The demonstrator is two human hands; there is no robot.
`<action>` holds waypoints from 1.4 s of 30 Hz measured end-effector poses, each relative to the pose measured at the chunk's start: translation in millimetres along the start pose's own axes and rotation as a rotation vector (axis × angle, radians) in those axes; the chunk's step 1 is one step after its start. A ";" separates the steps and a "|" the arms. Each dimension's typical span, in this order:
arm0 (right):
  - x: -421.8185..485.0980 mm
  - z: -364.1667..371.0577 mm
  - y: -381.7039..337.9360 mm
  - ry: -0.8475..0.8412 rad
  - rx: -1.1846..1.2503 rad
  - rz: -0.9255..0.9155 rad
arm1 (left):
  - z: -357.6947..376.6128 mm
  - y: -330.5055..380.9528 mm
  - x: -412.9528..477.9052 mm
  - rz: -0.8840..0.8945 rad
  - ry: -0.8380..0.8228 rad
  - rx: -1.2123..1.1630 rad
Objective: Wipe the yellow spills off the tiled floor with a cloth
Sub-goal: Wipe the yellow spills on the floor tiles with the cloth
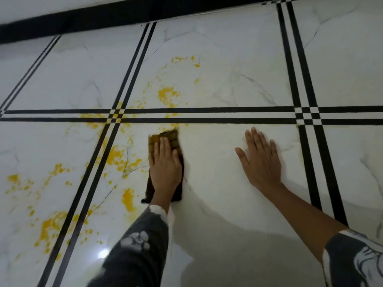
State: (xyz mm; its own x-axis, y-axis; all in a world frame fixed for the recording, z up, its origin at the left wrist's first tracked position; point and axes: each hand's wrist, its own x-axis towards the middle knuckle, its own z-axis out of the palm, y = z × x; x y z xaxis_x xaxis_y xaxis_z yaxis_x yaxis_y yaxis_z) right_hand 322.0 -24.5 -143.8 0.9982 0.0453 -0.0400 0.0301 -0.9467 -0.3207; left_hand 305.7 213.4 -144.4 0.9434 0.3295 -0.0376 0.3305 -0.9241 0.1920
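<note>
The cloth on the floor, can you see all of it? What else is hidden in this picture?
Cloth: head view, the left hand lies flat on it and hides its middle.
Floor under the cloth and the right hand: covered, so any spill there cannot be seen.
Yellow spills: head view, they reach toward the left edge; whether they go on past it cannot be told.

- Floor [238,59]: glossy white marble-look tiles, grey veining — joints edged by paired black stripes [207,115].
- Black band [83,19]: along the far edge, below a white wall [41,5].
- Glare [103,253]: bright reflection, lower left.
</note>
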 end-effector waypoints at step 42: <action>40.4 -9.9 37.1 0.037 -0.050 0.145 | 17.9 96.5 46.2 -0.054 0.019 -0.069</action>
State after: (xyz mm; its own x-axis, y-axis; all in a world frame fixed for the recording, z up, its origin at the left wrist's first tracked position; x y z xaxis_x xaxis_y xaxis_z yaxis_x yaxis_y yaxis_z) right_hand 364.0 -61.0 -147.9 0.9935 -0.1035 -0.0474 -0.1124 -0.9572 -0.2666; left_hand 381.7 136.0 -145.2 0.9232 0.3830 -0.0315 0.3778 -0.8895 0.2569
